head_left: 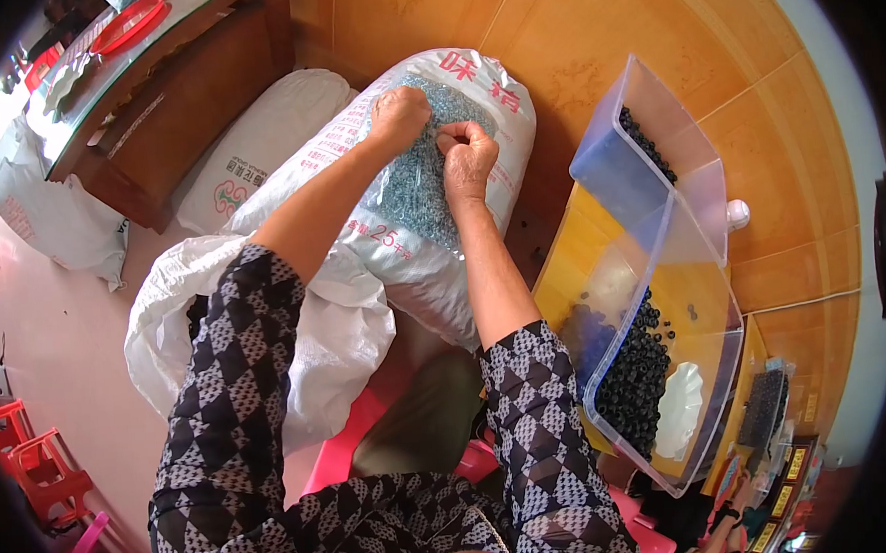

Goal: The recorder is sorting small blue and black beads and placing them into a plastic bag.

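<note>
A big clear plastic sack [429,192] with red print lies on the floor in front of me, packed with small grey-blue pieces. Both my hands rest on its upper part. My left hand [398,116] is curled with fingers pressed into the sack's film. My right hand [468,158] is closed in a fist, pinching the film beside the left hand. Both forearms reach out from patterned black-and-white sleeves. Whether any loose piece is between the fingers is hidden.
A clear plastic bin [664,295] holding small black pieces and a white scoop stands to my right on a yellow surface. An open white woven sack [265,326] lies at my left. Further left stand another white sack [256,146], a wooden table [182,80] and red stools [32,468].
</note>
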Motion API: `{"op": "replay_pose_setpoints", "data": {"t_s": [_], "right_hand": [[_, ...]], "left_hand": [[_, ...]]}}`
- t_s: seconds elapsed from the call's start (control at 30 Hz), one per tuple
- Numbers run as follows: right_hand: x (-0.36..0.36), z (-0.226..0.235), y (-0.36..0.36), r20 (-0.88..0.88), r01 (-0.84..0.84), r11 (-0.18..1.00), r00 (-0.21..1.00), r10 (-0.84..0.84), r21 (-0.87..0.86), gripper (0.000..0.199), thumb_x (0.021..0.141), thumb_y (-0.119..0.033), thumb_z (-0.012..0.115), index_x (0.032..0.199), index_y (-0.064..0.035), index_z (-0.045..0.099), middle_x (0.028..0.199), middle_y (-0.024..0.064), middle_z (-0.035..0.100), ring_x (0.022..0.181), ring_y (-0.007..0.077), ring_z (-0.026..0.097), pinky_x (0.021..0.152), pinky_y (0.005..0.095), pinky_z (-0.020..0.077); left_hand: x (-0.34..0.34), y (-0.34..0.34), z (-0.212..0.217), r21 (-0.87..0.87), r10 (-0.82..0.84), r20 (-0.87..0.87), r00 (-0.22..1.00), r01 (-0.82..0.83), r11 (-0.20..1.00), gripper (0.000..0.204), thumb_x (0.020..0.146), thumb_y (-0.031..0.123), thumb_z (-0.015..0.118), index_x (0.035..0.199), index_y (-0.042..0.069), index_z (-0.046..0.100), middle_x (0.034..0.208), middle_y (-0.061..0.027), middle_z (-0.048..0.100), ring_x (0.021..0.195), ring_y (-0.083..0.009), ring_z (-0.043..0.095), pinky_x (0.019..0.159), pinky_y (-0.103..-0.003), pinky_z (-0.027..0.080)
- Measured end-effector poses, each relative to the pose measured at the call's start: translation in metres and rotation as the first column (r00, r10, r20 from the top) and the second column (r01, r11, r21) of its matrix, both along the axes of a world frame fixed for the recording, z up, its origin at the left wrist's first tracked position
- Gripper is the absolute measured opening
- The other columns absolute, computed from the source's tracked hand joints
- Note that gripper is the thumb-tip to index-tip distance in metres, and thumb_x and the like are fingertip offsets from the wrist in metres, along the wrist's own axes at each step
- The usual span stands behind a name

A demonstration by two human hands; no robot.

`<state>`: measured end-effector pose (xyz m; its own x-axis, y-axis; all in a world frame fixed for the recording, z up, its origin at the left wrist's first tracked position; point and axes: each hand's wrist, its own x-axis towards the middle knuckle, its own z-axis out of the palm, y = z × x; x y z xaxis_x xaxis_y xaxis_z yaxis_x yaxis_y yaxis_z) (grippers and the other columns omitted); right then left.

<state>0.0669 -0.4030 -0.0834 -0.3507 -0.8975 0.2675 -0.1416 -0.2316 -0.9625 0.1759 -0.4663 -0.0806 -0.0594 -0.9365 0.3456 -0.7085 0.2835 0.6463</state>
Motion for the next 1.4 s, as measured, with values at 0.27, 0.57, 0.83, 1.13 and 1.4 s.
{"op": "replay_pose_setpoints", "data": {"t_s": [0.27,0.57,0.83,1.13,1.4], "right_hand": [[0.004,-0.008,0.002,0.109,0.138,0.989,0.985,-0.131,-0.053,0.010,0.063,0.007,0.061,0.071,0.0016,0.063,0.066,0.0043,0.059,0.061,0.0121,0.051,0.059,0.0267,0.0431],[-0.007,-0.020,0.008,-0.147,0.419,0.908,0.899,-0.413,0.009,0.021,0.066,-0.016,0.066,0.081,-0.0011,0.064,0.088,0.0152,0.058,0.081,0.0286,0.052,0.071,0.0422,0.0429],[-0.006,-0.001,0.025,-0.441,0.518,0.782,0.825,-0.352,0.346,0.059,0.075,-0.044,0.064,0.109,0.0029,0.054,0.110,0.0212,0.055,0.103,0.0378,0.047,0.084,0.0525,0.0402],[-0.003,-0.014,0.026,-0.613,0.535,0.823,0.590,-0.525,-0.190,0.045,0.075,-0.037,0.065,0.105,-0.0056,0.056,0.103,0.0157,0.054,0.098,0.0357,0.046,0.078,0.0513,0.0360],[0.011,-0.007,0.017,-0.617,0.399,0.909,0.686,-0.385,-0.124,0.014,0.064,-0.021,0.068,0.066,-0.0087,0.064,0.083,0.0089,0.059,0.085,0.0326,0.049,0.075,0.0458,0.0369]], "left_hand": [[0.021,0.019,0.005,-0.013,-0.176,-0.433,0.884,0.189,0.982,0.009,0.070,0.005,0.063,0.077,0.001,0.067,0.070,-0.0047,0.065,0.067,-0.0113,0.059,0.065,-0.027,0.048],[0.045,0.027,0.003,-0.122,0.042,-0.222,0.974,-0.070,0.990,0.018,0.069,0.015,0.062,0.083,0.003,0.066,0.079,-0.0109,0.065,0.078,-0.0256,0.061,0.074,-0.036,0.048],[0.064,0.024,0.003,0.401,0.213,-0.184,0.960,-0.125,0.908,0.059,0.079,0.052,0.053,0.091,-0.006,0.057,0.093,-0.0250,0.060,0.091,-0.0360,0.056,0.078,-0.045,0.041],[0.033,0.050,0.008,-0.079,0.272,0.036,0.962,-0.269,0.960,0.050,0.070,0.042,0.069,0.097,0.001,0.060,0.103,-0.0205,0.054,0.104,-0.0346,0.046,0.089,-0.044,0.037],[0.022,0.043,-0.001,-0.271,-0.071,0.121,0.990,0.102,0.957,0.011,0.067,0.014,0.064,0.073,0.005,0.061,0.087,-0.0134,0.057,0.088,-0.0318,0.049,0.079,-0.042,0.040]]}}
